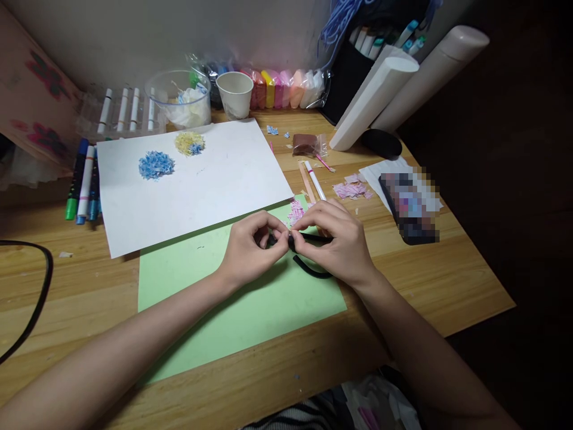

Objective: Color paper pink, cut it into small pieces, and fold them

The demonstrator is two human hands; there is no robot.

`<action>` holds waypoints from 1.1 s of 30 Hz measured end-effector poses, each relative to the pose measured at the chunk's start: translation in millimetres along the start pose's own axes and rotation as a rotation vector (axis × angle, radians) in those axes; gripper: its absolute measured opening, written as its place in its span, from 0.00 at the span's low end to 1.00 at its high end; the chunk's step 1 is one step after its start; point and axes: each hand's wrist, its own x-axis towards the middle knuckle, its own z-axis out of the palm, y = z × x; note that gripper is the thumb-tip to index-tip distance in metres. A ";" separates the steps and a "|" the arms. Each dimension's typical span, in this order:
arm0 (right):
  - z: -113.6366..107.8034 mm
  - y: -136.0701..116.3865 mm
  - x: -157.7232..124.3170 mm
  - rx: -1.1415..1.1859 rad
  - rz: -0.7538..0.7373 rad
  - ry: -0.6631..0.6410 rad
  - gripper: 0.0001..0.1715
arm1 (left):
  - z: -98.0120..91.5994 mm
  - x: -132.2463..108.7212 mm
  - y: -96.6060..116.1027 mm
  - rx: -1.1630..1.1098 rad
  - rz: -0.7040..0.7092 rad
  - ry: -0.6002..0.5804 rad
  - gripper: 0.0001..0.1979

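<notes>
My left hand (257, 245) and my right hand (335, 239) meet over the green paper (250, 310), thumbs and forefingers pinched together. Between the fingertips is a small dark piece (291, 241), mostly covered. A bent black strip (311, 272), rounded like a cord, curves beneath my right hand; its link to the pinched piece is partly hidden. Just beyond my fingertips lie pink-and-white paper shreds (296, 212). The white sheet (228, 179) overlaps the green one and bears a blue shredded-paper clump (156, 165) and a yellow clump (190, 143) with some blue.
Right of my hands are a white marker (315, 180), a wooden stick (307, 182), more pink shreds (351, 190) and a phone (407, 209). Behind stand a paper cup (234, 95), a clear tub (179, 107) and colourful clay packs (286, 89). Markers (85, 182) lie left.
</notes>
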 end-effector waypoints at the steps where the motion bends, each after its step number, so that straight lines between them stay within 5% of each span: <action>1: 0.3 -0.3 -0.1 0.001 0.006 -0.001 0.05 | 0.0 0.0 0.0 0.000 -0.003 -0.001 0.02; 9: -6.0 3.8 2.9 -0.011 0.095 0.026 0.04 | -0.4 -0.3 -0.8 0.005 -0.042 0.006 0.02; 15: -30.4 50.6 6.3 -0.144 0.425 0.191 0.04 | -4.8 1.0 -1.4 -0.002 -0.123 0.004 0.07; 20: -37.7 85.0 3.8 -0.176 0.679 0.143 0.06 | -6.0 2.6 -1.8 0.088 -0.115 0.034 0.09; 25: -43.8 95.6 2.7 -0.287 0.768 0.165 0.08 | -5.1 4.0 -3.5 0.107 -0.134 0.032 0.10; 28: -52.6 95.3 3.0 -0.261 0.691 0.175 0.11 | -4.8 4.4 -3.1 0.115 -0.135 0.040 0.10; 33: -57.6 85.9 4.0 -0.164 0.320 -0.197 0.07 | -4.9 4.1 -1.2 0.124 -0.117 0.029 0.11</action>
